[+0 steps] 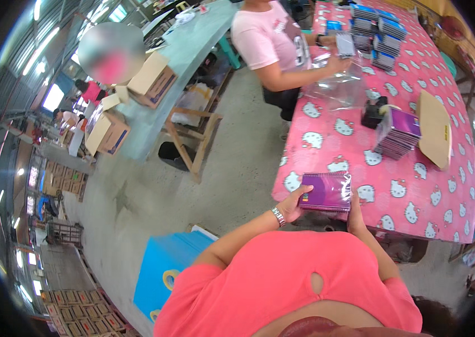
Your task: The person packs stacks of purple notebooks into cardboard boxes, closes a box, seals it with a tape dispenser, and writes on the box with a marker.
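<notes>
A small stack of purple spiral notebooks (327, 190) with shiny, clear-looking wrapping is between my hands at the near edge of the pink table. My left hand (291, 205) grips its left side, thumb on top of the cover. Against the right side presses my right hand (356, 214), its fingers partly hidden by the stack. Farther back on the table stands a taller pile of similar purple notebooks (397, 135). Beside that pile are a black tape dispenser (373, 113) and a flat brown cardboard piece (434, 132).
Across the table's far left side, a co-worker in a pink shirt (271, 39) handles a small notebook pack over a clear plastic bag (335, 87). Several blue-and-grey notebook stacks (384, 48) lie beyond. To my left stands a blue box-like surface (164, 258) with tape rolls (170, 278).
</notes>
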A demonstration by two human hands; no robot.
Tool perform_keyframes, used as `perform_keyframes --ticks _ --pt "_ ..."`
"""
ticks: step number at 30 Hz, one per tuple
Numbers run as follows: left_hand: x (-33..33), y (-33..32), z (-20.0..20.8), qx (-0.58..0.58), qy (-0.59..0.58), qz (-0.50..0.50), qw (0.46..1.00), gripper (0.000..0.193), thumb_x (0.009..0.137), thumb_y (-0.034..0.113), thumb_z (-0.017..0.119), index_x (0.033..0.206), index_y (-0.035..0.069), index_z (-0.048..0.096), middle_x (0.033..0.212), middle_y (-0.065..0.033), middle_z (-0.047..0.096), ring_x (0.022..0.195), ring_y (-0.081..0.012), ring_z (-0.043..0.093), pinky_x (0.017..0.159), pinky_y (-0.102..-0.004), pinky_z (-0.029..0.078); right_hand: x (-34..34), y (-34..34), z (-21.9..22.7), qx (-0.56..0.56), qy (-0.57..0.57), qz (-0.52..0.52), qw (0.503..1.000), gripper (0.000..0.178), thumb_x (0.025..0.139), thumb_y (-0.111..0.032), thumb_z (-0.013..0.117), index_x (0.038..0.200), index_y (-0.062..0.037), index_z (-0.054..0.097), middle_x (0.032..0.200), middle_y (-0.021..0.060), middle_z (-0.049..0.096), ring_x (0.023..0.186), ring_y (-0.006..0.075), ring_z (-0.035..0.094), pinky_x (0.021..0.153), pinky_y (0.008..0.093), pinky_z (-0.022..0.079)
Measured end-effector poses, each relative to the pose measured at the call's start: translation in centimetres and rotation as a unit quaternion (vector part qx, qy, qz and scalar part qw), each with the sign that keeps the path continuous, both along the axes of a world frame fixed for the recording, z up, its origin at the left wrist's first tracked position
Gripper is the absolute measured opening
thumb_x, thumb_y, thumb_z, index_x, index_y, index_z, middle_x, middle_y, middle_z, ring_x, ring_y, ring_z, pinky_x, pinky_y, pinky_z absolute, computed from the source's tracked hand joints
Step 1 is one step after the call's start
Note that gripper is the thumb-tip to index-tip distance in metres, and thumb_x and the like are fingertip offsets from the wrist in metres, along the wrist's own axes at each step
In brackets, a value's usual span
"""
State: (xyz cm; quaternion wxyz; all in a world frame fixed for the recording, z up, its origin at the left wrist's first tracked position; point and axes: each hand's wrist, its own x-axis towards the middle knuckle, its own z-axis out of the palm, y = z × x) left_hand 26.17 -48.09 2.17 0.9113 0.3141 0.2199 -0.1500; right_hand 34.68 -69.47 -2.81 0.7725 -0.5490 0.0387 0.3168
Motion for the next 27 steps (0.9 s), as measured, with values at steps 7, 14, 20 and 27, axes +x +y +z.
perform_keyframes --ticks 7,14,20,27 --pt "-13.1 15.6 0.5 0.002 -0.025 0.157 0.987 0.055 0.077 0.035 0.066 0.123 0.006 0.053 0.116 -0.0103 0.063 0.106 -0.0250 0.060 0.096 -0.0461 0.046 -8.6 16.2 4.0 -0.156 -0.307 0.094 0.934 0.062 0.086 -0.030 0.056 0.136 0.0034 0.038 0.132 0.0215 0.039 0.124 0.0326 0.036 0.107 0.0403 0.026" --pt "-24.8 27.3 4.4 -0.017 -0.222 0.335 0.915 0.089 0.073 0.055 0.060 0.140 0.001 0.037 0.140 -0.0189 0.044 0.127 -0.0350 0.046 0.103 -0.0484 0.041 -13.0 29.1 15.5 0.055 -0.393 0.172 0.902 0.063 0.083 -0.018 0.059 0.141 -0.0064 0.036 0.132 0.0144 0.041 0.106 0.0219 0.047 0.092 0.0360 0.041" --pt "-29.2 30.9 -1.0 0.056 -0.166 0.394 0.902 0.103 0.072 0.073 0.055 0.141 -0.001 0.035 0.141 -0.0188 0.043 0.127 -0.0340 0.046 0.103 -0.0471 0.041 -12.1 40.0 17.2 -0.033 -0.340 0.461 0.819 0.077 0.084 -0.039 0.068 0.144 -0.0100 0.028 0.103 0.0159 0.064 0.098 0.0272 0.061 0.092 0.0368 0.044" --pt "-28.8 36.2 -6.9 0.063 -0.057 0.582 0.809 0.081 0.081 0.059 0.049 0.137 0.002 0.042 0.135 -0.0178 0.049 0.121 -0.0328 0.051 0.100 -0.0453 0.044 -8.9 51.3 10.6 -0.156 -0.355 0.549 0.740 0.083 0.072 -0.045 0.077 0.132 -0.0032 0.038 0.112 0.0229 0.058 0.105 0.0314 0.057 0.091 0.0385 0.044"
